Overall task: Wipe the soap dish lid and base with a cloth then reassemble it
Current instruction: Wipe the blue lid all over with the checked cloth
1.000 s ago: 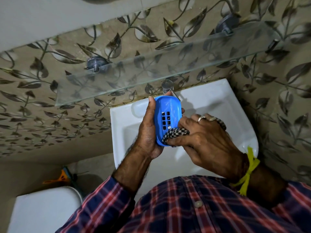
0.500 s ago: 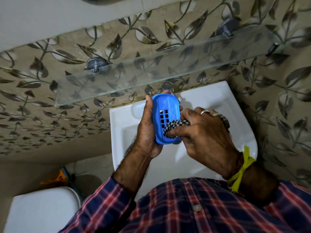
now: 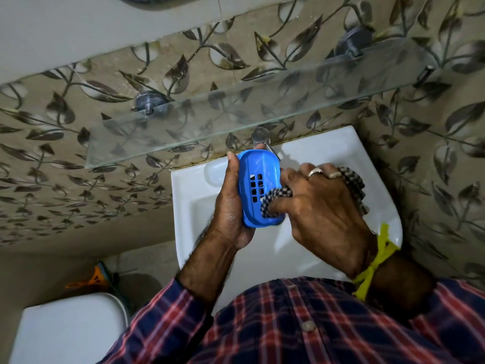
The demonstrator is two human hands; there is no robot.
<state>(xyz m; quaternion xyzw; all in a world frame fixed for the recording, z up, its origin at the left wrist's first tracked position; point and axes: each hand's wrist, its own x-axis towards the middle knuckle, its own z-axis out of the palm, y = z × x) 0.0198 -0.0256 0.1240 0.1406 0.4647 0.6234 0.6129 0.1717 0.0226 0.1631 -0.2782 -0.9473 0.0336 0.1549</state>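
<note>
Head cam: left hand (image 3: 231, 206) grips the blue slotted plastic soap dish piece (image 3: 258, 187) upright over the white ceramic sink (image 3: 341, 143). Right hand (image 3: 320, 208) clutches the checkered cloth (image 3: 273, 200), which has slid lower on the dish than half a second ago.

The scene is dim overall, with the white basin (image 3: 309, 153) the brightest surface and soft shadows of the hands falling across its bowl. Left of the basin, the floor and lower wall sink into murky shade, while the glass shelf (image 3: 236, 122) above it catches a pale sheen along its edge. Wide-angle distortion bends the lines far from the basin, and the plaid shirt (image 3: 288, 324) below it looks slightly soft.
</note>
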